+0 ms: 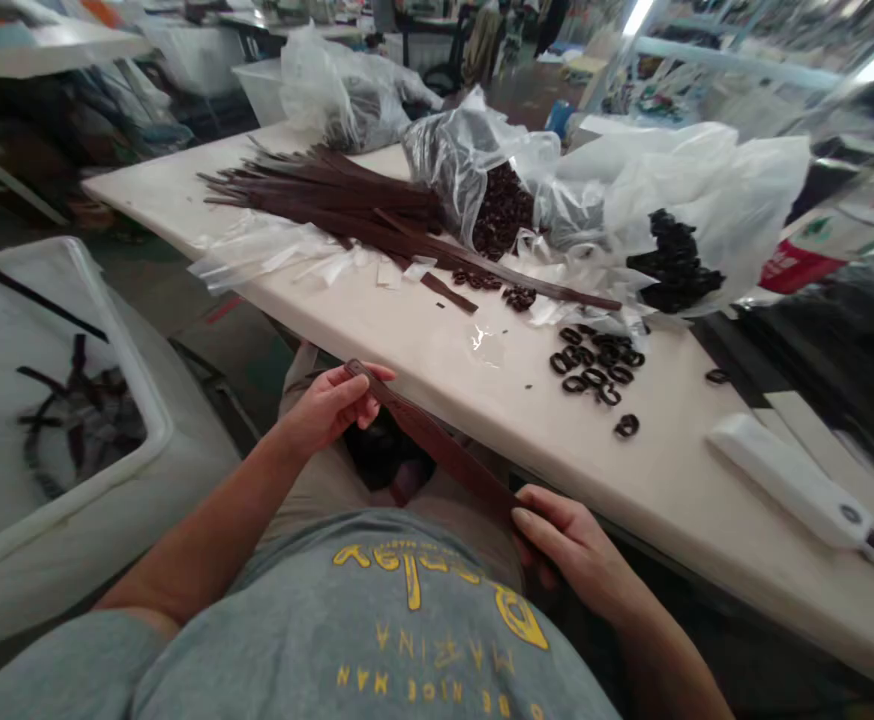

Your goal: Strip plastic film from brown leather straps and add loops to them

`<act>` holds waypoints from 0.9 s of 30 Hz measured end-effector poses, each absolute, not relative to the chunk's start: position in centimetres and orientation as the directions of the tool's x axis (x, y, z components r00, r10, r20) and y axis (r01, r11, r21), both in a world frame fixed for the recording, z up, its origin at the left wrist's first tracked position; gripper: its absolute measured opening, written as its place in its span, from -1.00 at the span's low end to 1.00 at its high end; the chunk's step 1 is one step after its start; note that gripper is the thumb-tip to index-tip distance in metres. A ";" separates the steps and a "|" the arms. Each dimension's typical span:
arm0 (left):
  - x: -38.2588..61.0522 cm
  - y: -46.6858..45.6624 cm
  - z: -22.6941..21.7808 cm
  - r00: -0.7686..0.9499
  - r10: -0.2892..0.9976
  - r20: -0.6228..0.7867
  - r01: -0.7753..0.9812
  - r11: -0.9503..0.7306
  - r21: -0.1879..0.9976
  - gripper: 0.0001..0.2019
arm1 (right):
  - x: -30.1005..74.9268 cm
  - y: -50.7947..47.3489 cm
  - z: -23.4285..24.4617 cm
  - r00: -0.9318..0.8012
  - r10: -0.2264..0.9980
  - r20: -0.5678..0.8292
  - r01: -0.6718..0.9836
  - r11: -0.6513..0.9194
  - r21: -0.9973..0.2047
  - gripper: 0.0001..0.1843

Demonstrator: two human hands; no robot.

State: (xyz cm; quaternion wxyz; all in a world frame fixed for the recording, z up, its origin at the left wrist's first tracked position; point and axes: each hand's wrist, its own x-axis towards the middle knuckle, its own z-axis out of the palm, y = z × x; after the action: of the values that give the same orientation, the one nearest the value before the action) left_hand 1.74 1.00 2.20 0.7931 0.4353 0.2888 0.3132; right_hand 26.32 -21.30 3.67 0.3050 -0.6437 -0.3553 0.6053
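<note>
A dark brown flat strap (437, 447) stretches between my two hands, in front of the table edge and above my lap. My left hand (336, 405) pinches its far end between thumb and fingers. Around the other end my right hand (568, 540) is closed, thumb on top. Beyond the strap, on the table, lies a large bundle of similar brown straps (317, 195). Small black loops (594, 360) are heaped to the right, and a short strap piece (448, 292) rests near the middle.
Clear plastic bags (444, 160) of dark loops stand along the back of the white table (377, 320). A white handheld device (789, 480) with a cable lies at the right. To the left is a white bin (159, 400) with dark scraps inside.
</note>
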 end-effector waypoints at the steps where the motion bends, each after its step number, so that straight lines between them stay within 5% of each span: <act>1: 1.5 1.0 2.1 0.623 0.759 -0.188 -0.281 0.441 0.852 -0.61 | 26.4 -21.4 3.4 0.009 0.827 -0.562 0.071 -0.561 -0.825 -0.60; 8: 1.9 0.0 1.5 0.604 0.749 -0.271 -0.306 0.533 0.789 -0.66 | 26.2 -20.4 2.2 -0.003 0.877 -0.481 0.049 -0.480 -0.876 -0.63; 15: 4.4 -3.4 0.1 0.686 0.632 -0.361 -0.072 0.552 0.831 -0.63 | 23.8 -17.2 1.4 0.060 0.942 -0.329 0.100 -0.334 -0.937 -0.76; 21: 7.2 -5.8 -0.5 0.718 0.621 -0.315 0.029 0.425 0.905 -0.74 | 22.1 -16.2 -0.4 0.291 0.956 0.021 0.403 -0.102 -0.909 -0.85; 27: 8.2 -5.3 -1.5 0.677 0.676 -0.292 -0.020 0.413 0.911 -0.59 | 23.0 -17.1 -1.9 0.260 0.905 0.336 0.680 0.075 -0.729 -0.88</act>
State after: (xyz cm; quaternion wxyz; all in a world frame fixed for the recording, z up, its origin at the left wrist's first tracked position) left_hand 8.17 -5.26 -1.45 0.7717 0.4927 0.3330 0.2255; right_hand 22.97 -17.06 -1.90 0.4298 -0.6673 -0.5941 0.1308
